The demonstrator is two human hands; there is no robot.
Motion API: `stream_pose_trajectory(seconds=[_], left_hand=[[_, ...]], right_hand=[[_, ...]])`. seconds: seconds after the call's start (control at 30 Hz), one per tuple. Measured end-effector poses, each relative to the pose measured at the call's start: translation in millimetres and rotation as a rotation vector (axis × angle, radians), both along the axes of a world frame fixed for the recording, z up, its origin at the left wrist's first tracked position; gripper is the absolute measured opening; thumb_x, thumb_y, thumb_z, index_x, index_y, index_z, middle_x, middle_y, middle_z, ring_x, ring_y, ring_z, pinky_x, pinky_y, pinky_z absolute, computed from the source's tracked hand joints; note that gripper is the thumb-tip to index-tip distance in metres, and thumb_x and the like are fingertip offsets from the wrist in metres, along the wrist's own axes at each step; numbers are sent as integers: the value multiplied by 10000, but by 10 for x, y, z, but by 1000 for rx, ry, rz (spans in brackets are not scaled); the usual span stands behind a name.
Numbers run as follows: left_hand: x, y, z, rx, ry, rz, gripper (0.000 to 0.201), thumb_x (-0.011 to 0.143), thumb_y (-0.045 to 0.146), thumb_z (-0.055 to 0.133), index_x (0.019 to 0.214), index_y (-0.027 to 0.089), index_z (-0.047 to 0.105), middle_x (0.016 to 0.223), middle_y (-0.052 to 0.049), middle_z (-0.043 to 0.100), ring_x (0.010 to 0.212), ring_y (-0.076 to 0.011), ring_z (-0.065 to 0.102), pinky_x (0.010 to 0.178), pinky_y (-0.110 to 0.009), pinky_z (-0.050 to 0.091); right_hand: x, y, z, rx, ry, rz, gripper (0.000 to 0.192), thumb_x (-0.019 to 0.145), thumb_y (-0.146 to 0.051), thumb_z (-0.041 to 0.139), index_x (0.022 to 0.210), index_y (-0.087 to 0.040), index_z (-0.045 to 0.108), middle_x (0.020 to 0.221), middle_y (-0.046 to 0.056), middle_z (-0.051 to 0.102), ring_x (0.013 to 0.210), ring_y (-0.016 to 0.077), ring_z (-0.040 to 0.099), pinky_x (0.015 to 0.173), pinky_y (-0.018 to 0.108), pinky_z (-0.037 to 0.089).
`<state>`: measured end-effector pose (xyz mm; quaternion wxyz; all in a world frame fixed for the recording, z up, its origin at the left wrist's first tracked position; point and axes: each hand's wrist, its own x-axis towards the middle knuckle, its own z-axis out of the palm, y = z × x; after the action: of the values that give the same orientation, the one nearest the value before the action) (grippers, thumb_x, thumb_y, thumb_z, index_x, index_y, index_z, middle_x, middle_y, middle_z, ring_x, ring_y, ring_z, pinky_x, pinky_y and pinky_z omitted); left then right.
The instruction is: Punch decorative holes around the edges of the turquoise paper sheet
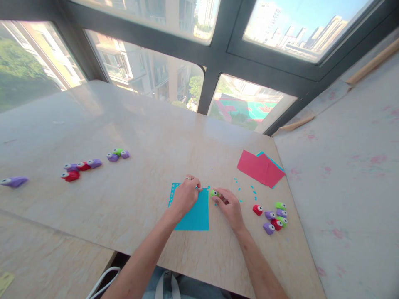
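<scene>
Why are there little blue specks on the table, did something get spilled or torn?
Tiny blue scraps lie scattered just beyond the right hand, which touches a small green punch. The blue paper sheet under the left hand has a row of small holes along its left edge. Nothing else looks askew.

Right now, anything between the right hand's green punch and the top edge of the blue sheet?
Nothing visible. The right hand pinches the green punch just off the blue sheet's top right corner; only bare table and tiny blue chips lie there. The left hand rests on the sheet's top edge, left of the punch.
</scene>
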<state>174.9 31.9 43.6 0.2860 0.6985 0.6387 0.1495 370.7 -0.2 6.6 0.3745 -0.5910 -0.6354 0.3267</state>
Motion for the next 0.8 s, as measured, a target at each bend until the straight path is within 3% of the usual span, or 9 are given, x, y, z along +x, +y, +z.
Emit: stream_pose_trajectory(seconds=[0.2, 0.43, 0.6, 0.8], left_hand=[[0, -1, -11, -68, -87, -17, 164, 928, 306, 499, 963, 217, 632, 969, -34, 696, 917, -172, 645, 774, -256, 454], [24, 16, -22, -96, -134, 13, 253, 900, 278, 545, 1136, 229, 621, 1091, -44, 703, 1027, -188, 648, 870, -282, 478], [55, 18, -11, -124, -153, 9, 275, 876, 248, 560, 1142, 219, 622, 1094, -56, 698, 1042, -191, 644, 906, -300, 478], [80, -1, -28, -121, -168, 21, 265, 862, 251, 561, 1114, 218, 635, 1077, -58, 703, 1025, -189, 643, 895, -287, 477]], right_hand=[[8, 2, 51, -32, -25, 17, 338, 872, -446, 613, 1098, -220, 724, 1075, 87, 687, 855, 185, 629, 706, 289, 529], [42, 58, 156, -99, -1, 35, 407, 891, -524, 560, 1052, -186, 719, 1053, 95, 701, 895, 200, 633, 780, 319, 517], [93, 107, 137, -110, -36, 95, 410, 835, -481, 645, 1107, -181, 708, 996, 78, 679, 776, 159, 597, 662, 269, 495], [134, 154, 159, -110, -75, 212, 355, 875, -415, 605, 1152, -221, 715, 1078, 83, 669, 822, 159, 620, 684, 269, 495]])
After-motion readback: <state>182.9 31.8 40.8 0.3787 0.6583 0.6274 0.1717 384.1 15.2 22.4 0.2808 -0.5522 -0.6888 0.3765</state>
